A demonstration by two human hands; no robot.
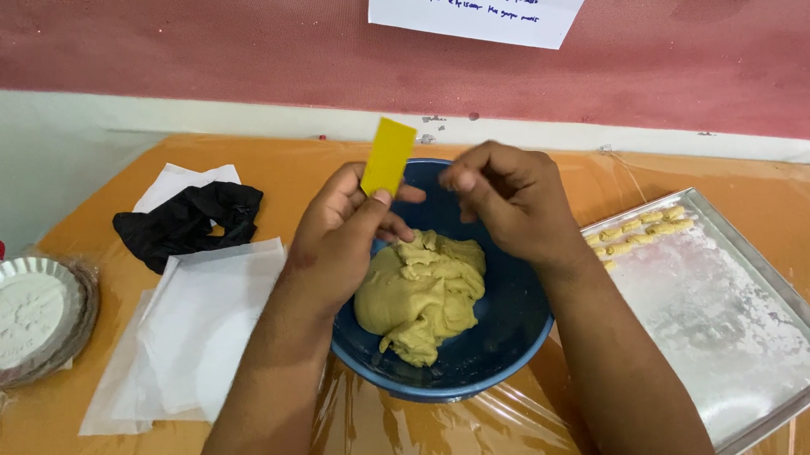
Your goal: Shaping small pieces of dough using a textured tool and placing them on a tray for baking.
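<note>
Head view: below both hands, a blue bowl [519, 327] rests on the plastic-covered orange surface [768, 212] and holds a large lump of yellow dough [422, 295], most of it uncut. The left hand [337, 239] is closed in a pinch about a small yellow rectangular card or scraper [388, 155], thumb against its lower end, so that the card stands upright above the far rim of the bowl. The right hand [508, 200] hovers beside it over the dough with fingers curled inward; whether a small piece of dough lies inside them cannot be told. To the right of the right hand lies a floured metal tray [728, 332], and only its far left corner carries a short cluster of small shaped dough pieces [637, 226]; the remainder of the tray shows flour alone. Judged from this, shaping has begun, but by far the greater part of the dough remains in the bowl and most of the tray is unfilled. To the left of the left hand lie white paper sheets [200, 327], a crumpled black glove [191, 223], and, further left, a fluted foil dish of flour [17, 317]. A pink wall with white paper notices [477, 6] rises beyond the hands.
</note>
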